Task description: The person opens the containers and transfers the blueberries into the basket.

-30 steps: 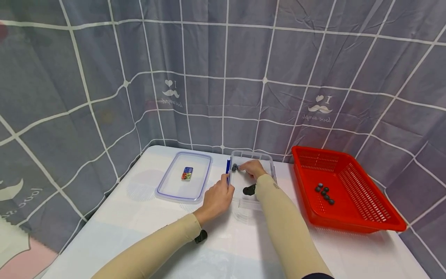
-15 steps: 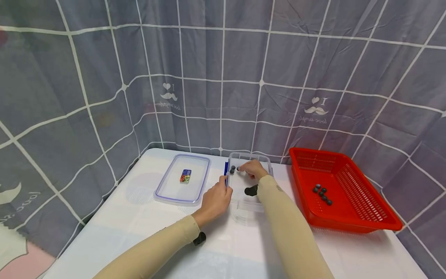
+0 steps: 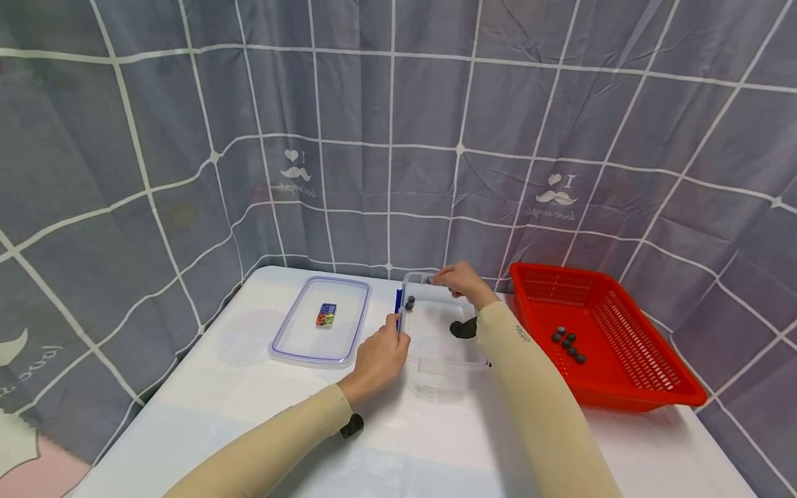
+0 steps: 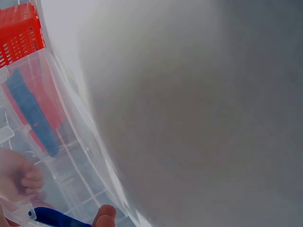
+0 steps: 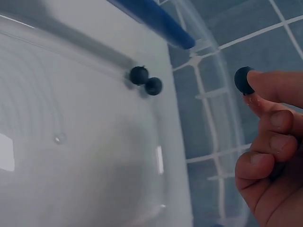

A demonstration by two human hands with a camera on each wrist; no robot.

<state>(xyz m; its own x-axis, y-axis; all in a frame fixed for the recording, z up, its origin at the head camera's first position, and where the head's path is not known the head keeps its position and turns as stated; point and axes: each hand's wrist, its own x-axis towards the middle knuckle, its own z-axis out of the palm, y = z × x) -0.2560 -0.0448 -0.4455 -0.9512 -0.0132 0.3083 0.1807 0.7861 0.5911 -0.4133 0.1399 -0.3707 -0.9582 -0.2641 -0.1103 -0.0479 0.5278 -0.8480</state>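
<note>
A clear plastic container (image 3: 443, 317) stands before me at the back of the table. My left hand (image 3: 381, 356) grips its left wall beside a blue latch (image 3: 399, 299); in the left wrist view a fingertip (image 4: 105, 215) shows next to a blue latch (image 4: 59, 218). Between thumb and forefinger, my right hand (image 3: 463, 282) pinches a blueberry (image 5: 244, 81), which overlaps the container's far rim in the head view. Two more blueberries (image 5: 146, 80) lie together on the container floor, near its far left corner.
To the right is a red basket (image 3: 613, 398) with slotted sides, several blueberries (image 3: 569, 344) on its bottom. A clear lid (image 3: 295, 335) with a blue seal and a colourful label (image 3: 326, 315) lies left. A grey checked curtain (image 3: 349, 173) hangs behind the table.
My right hand has risen from the container floor toward the far rim, taking one blueberry along. The other two stay on the floor. My left hand keeps its grip on the wall.
</note>
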